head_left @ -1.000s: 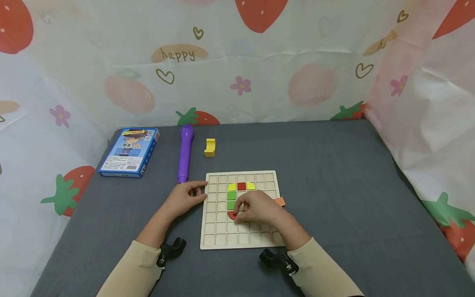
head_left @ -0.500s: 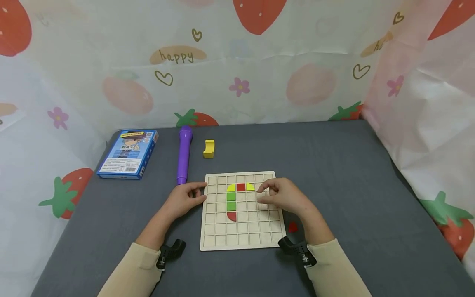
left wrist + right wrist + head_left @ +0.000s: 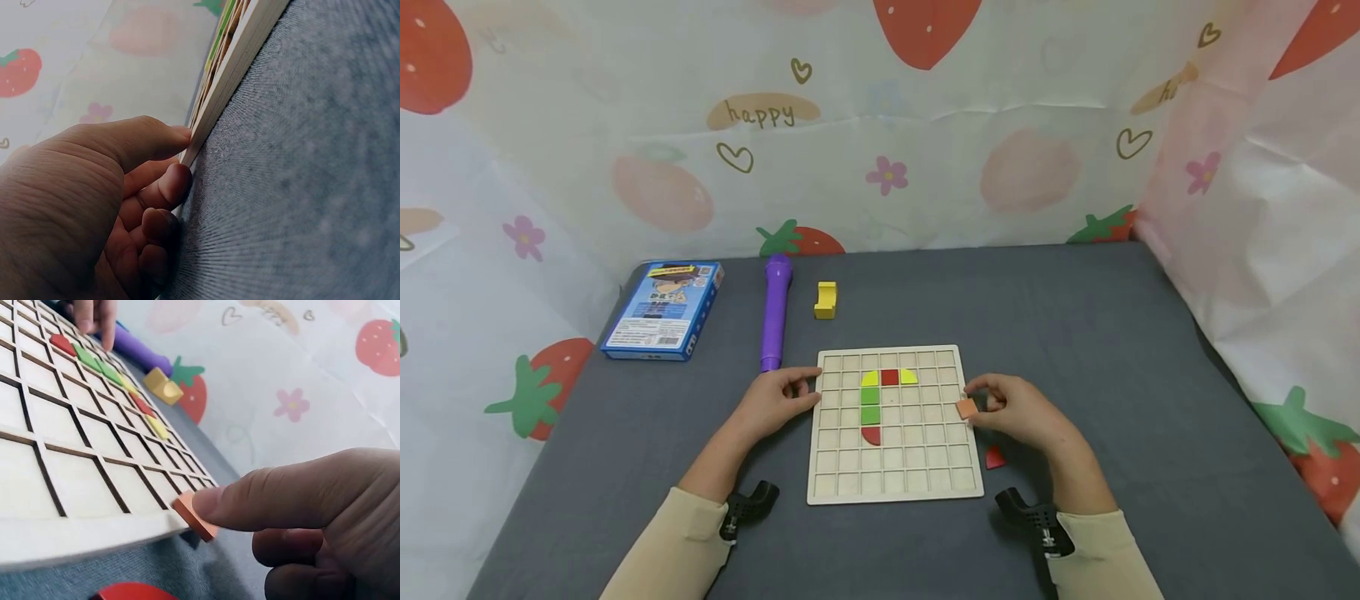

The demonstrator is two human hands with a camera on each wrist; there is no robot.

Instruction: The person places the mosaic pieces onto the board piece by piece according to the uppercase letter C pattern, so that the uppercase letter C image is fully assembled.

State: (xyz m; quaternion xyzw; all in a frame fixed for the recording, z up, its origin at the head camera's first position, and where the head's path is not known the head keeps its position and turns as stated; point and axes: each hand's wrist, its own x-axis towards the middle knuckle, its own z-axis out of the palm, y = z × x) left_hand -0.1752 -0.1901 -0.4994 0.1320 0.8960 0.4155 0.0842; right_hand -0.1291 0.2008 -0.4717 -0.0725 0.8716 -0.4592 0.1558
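A wooden grid board lies on the table with green, yellow and red tiles set in some cells. My left hand holds its left edge by thumb and index finger; in the left wrist view the thumb meets the rim. At the right rim, my right hand has thumb and index finger at either side of an orange square tile. The right wrist view shows the thumb against that orange tile, which leans over the rim; the index finger is hidden there.
A red tile lies beside the board's right edge, under the right forearm. Behind the board are a yellow block, a purple microphone and a blue box. A printed curtain hangs behind the table.
My right hand has moved right, from the red quarter-round tile on the board, across the grid to the orange tile at the rim. The left hand has stayed at the left edge.
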